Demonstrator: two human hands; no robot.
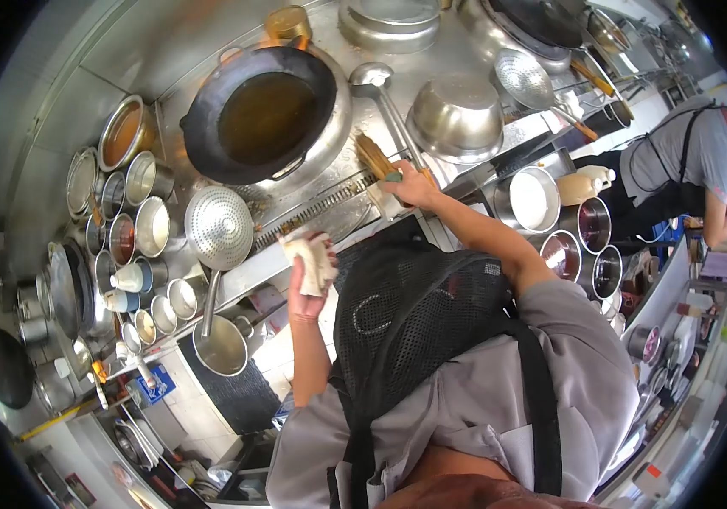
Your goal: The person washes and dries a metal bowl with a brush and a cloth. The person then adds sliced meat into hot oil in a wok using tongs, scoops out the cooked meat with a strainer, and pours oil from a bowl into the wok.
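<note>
My left hand [304, 301] is raised in front of the stove edge, its fingers wrapped round a folded, stained whitish cloth [316, 261]. Farther right, my right hand [415, 187] reaches to the stove's front rim and grips the lower end of a bamboo wok brush [371, 155], whose bristles point up and left. A ladle [372, 75] lies just beyond, its long handle running down close to my right fingers. Left of the brush sits a black wok [200, 114] with dark brown liquid [266, 119] in it. Flames show at the wok's far side.
A perforated skimmer [219, 222] rests across a metal pot [221, 349] at left, beside several seasoning containers [153, 226]. An upturned steel bowl [457, 119] and another skimmer [523, 78] lie at right. A co-worker [677, 153] stands beyond pots of sauce [560, 254].
</note>
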